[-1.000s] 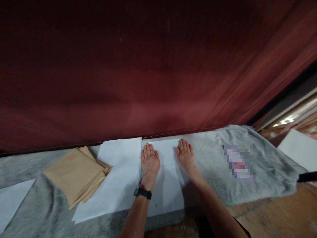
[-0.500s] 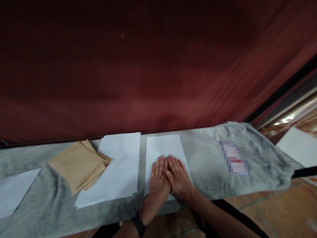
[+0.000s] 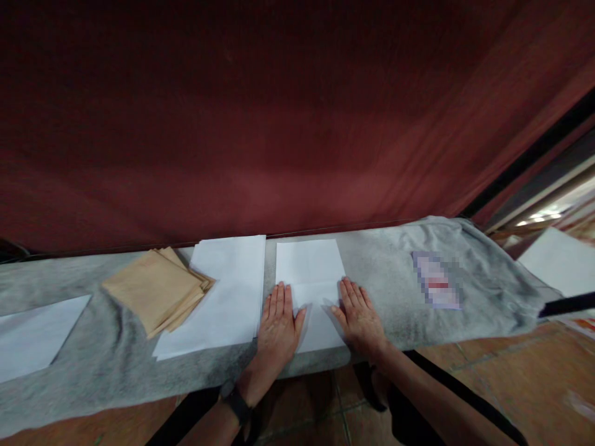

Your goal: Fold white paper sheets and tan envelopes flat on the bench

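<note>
A white sheet of paper (image 3: pixel 310 266) lies on the grey cloth-covered table (image 3: pixel 390 279), with a crease across it near its middle. My left hand (image 3: pixel 277 323) lies flat and open on the sheet's near left part, fingers stretched out. Flat and open too, my right hand (image 3: pixel 357 314) presses the sheet's near right edge. A black watch (image 3: pixel 235 401) is on my left wrist.
A stack of white sheets (image 3: pixel 222 294) lies left of the creased sheet, and a pile of brown envelopes (image 3: pixel 157 288) beside it. Another white sheet (image 3: pixel 32 334) is at far left. A blurred card (image 3: pixel 437 282) lies on the right. A dark red curtain (image 3: pixel 279 124) hangs behind.
My hands have slid apart from the sheet's middle to its left and right sides. Before that they moved from the far end toward me.
</note>
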The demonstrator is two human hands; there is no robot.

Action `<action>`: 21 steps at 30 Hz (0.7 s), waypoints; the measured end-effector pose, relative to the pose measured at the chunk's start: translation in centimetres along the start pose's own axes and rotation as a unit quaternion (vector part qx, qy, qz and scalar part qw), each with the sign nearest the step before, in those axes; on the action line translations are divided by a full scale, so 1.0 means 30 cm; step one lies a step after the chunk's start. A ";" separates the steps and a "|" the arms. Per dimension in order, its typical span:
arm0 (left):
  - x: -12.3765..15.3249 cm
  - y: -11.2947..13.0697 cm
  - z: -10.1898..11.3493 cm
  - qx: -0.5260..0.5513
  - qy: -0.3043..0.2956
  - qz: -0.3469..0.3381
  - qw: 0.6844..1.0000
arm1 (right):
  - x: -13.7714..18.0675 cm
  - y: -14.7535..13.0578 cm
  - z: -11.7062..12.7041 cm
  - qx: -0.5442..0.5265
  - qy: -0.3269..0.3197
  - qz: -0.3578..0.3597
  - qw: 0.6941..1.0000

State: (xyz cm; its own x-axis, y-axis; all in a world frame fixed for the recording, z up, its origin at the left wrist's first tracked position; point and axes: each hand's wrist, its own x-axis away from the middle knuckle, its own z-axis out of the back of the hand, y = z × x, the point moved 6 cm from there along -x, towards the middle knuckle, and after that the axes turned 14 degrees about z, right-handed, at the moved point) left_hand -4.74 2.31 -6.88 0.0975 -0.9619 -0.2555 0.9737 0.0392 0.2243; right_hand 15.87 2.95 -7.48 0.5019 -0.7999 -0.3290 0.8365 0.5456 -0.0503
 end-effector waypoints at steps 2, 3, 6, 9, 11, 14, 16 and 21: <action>0.000 -0.011 0.000 0.000 0.002 0.000 1.000 | 0.016 0.025 -0.002 0.010 0.000 -0.009 1.000; -0.002 -0.013 0.002 0.000 0.004 0.003 1.000 | 0.021 0.036 -0.002 0.014 0.002 -0.013 1.000; -0.007 0.010 0.018 0.003 0.015 0.007 1.000 | 0.014 0.055 -0.001 0.014 0.008 -0.032 0.999; 0.003 0.082 0.022 0.018 0.015 -0.030 0.999 | -0.032 0.027 0.000 -0.018 0.005 -0.027 0.999; 0.012 0.137 0.003 0.033 0.005 -0.065 0.997 | -0.077 -0.022 -0.002 -0.062 -0.004 0.011 0.998; 0.005 0.187 -0.046 0.032 -0.005 -0.105 0.994 | -0.138 -0.087 -0.013 -0.112 -0.021 0.064 0.991; -0.020 0.192 -0.075 0.017 -0.015 -0.115 0.993 | -0.169 -0.097 -0.026 -0.120 -0.029 0.067 0.990; -0.119 0.149 -0.098 -0.011 -0.034 -0.077 0.996 | -0.221 -0.054 -0.060 -0.086 -0.036 0.038 0.995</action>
State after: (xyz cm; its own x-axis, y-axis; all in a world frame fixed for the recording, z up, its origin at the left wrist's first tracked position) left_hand -0.12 6.71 -7.74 -0.0659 -0.9730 -0.2211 0.9805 -0.1043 0.1668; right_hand 10.80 7.82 -6.91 0.5811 -0.7675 -0.2708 0.7488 0.6345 -0.1915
